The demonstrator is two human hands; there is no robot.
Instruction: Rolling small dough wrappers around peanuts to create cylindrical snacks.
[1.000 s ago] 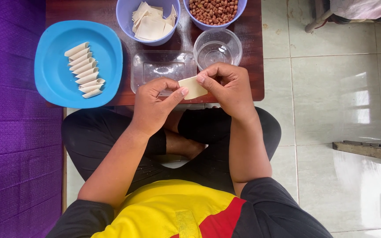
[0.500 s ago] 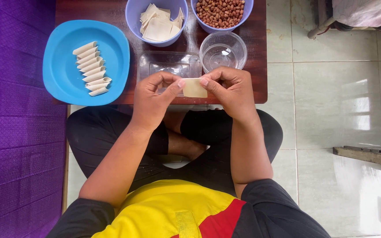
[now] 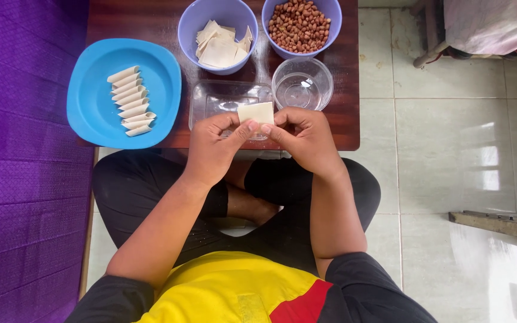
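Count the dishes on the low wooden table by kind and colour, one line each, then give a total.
Blue plate: 1
Lilac bowls: 2, one with pastry squares, one with peanuts
Clear round bowl: 1
Clear rectangular tray: 1
Total: 5 dishes

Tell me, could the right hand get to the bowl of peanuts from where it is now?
Probably yes. The right hand would first have to let go of the wrapper square it shares with the left hand. The bowl of peanuts sits just beyond the clear round bowl, nothing covering it.
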